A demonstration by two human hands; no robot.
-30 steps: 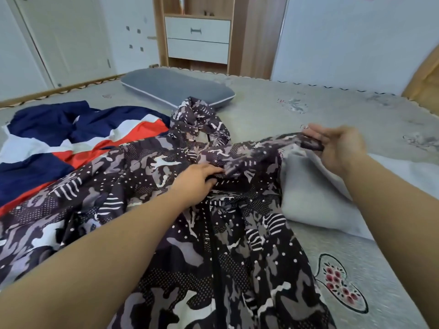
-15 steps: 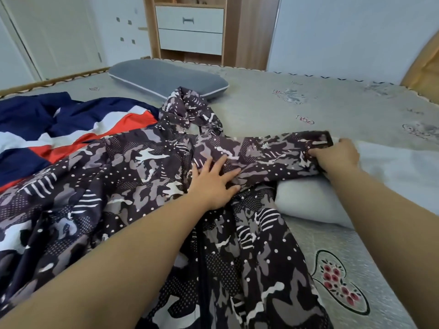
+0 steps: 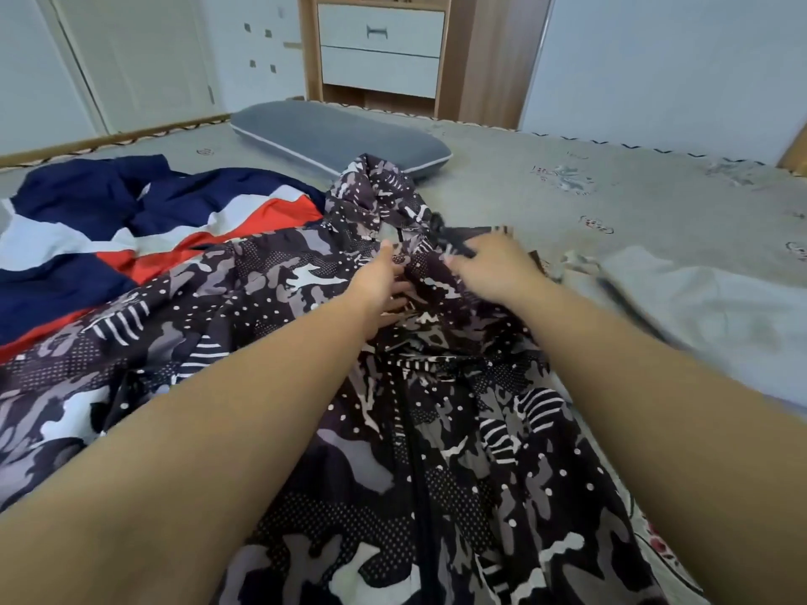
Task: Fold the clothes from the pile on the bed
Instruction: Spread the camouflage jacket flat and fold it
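A dark camouflage-print hooded jacket (image 3: 436, 430) lies spread across the bed, its hood (image 3: 380, 189) pointing away from me. My left hand (image 3: 382, 283) rests flat on the chest just below the collar, with the fingers partly under a fold of cloth. My right hand (image 3: 493, 268) is right beside it, gripping the jacket's right sleeve at the cuff over the chest; this hand and the cuff are motion-blurred.
A navy, red and white jacket (image 3: 131, 238) lies to the left, partly under the camouflage one. White fabric (image 3: 707, 312) lies to the right. A grey pillow (image 3: 336, 137) sits beyond the hood, with a wooden drawer unit (image 3: 380, 50) past the bed.
My right hand has swung the sleeve from over the white fabric on the right inward across the jacket's chest, next to my left hand. My left hand stayed on the chest.
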